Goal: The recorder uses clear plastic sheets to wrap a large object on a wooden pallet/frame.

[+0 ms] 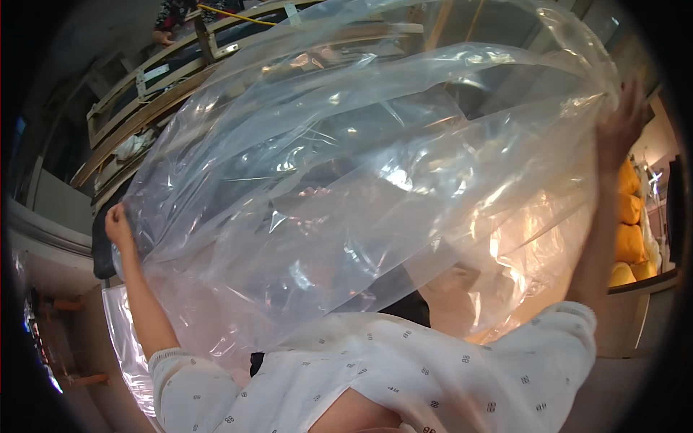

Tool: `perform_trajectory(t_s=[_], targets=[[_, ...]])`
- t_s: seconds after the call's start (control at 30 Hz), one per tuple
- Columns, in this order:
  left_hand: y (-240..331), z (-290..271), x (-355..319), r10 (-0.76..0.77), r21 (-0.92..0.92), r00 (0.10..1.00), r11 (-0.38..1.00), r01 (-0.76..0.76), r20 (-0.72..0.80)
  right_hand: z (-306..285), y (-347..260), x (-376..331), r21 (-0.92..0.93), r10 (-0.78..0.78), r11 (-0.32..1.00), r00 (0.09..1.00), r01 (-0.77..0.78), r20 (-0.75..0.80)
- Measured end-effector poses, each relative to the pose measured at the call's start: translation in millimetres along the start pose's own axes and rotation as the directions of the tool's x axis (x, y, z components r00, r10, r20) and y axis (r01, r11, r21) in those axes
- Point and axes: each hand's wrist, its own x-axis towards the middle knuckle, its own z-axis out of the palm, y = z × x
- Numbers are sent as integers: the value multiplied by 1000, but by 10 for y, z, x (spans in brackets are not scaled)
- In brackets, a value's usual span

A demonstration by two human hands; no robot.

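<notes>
A large clear plastic sheet (346, 173) is spread wide in front of me, creased and shiny with reflections. At the left, my left hand (118, 225) is closed on its edge, with the arm stretched out. My right hand (622, 124) is raised higher at the far right, gripping the gathered upper right edge; its fingers are slightly blurred. The sheet hangs in folds between both hands and reaches down to my patterned white top. Whether it is a single layer or a bag, I cannot tell.
Behind the film, wooden frames (137, 108) with metal brackets stand stacked at the upper left. Another person's hand (163, 37) rests near them, beside a yellow cord (242, 17). Yellow-orange bundles (629, 242) are piled on a shelf at the right. Shiny film (133, 346) hangs at the lower left.
</notes>
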Motion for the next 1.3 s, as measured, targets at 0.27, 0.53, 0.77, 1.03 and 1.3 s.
perform_trajectory(t_s=[0.27,0.53,0.77,1.03,1.3], targets=[[-1646,-1462,421,-139,533,982,844,52,125,280,-1664,-2205,383,-355,816,147,-434,923],[-1541,-982,296,21,634,999,773,3,-31,802,-2234,-1547,650,-22,466,726,-601,687],[-1469,-1013,272,30,492,1000,870,-27,3,1053,-2029,-1571,757,-451,348,609,-554,653],[-1472,-1098,300,-31,487,999,873,14,29,851,-2055,-1215,298,-346,-267,380,-916,858],[-1240,-1213,190,35,435,999,899,-44,29,1644,-2555,-948,672,-82,401,706,-623,704]])
